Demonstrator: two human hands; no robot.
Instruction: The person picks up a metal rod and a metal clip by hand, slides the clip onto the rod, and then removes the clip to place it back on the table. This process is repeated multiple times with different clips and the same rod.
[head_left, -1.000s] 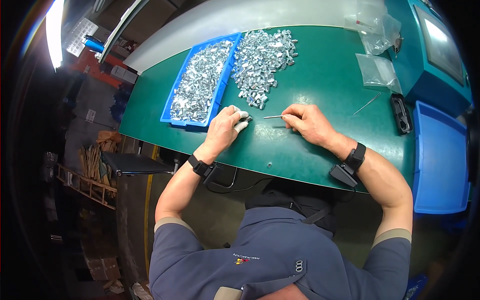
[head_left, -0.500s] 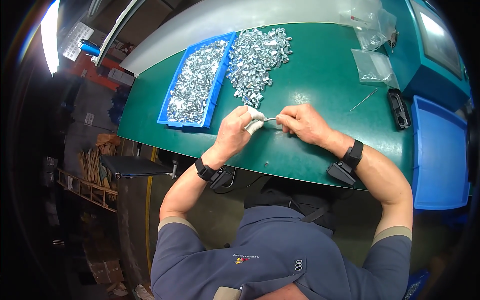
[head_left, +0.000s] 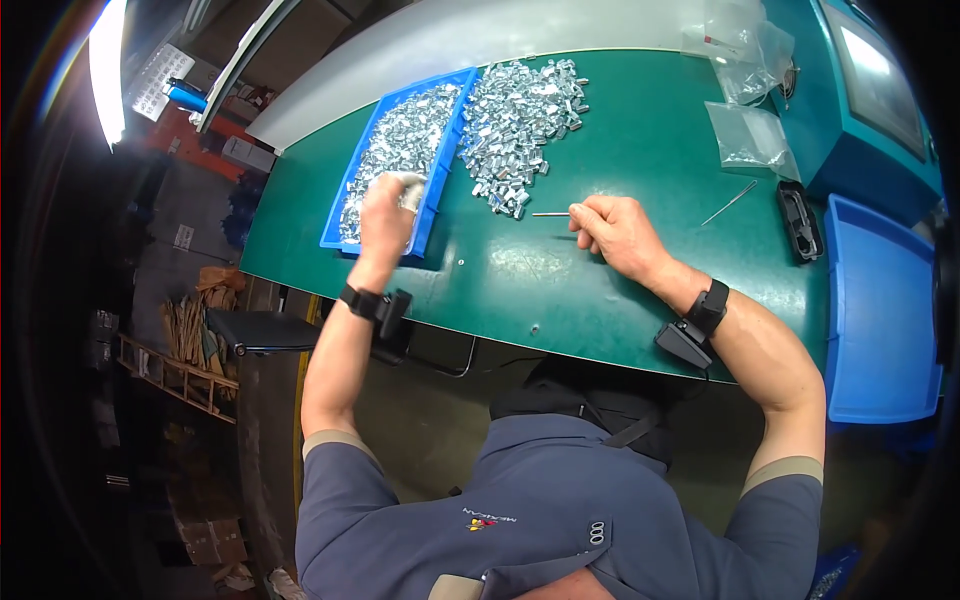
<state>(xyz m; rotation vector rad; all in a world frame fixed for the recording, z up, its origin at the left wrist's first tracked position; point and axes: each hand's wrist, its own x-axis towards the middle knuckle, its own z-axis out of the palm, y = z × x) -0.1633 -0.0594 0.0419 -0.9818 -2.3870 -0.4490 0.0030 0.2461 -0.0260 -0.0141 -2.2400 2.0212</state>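
we see the left hand raised over the blue tray of small metal parts, fingers curled around one pale metal piece. right of the tray lies a loose heap of metal parts on the green table. further right, our right hand rests on the table, fingertips pinching a thin metal pin that points left toward the heap.

Left hand blurred — its small metal piece unclear.
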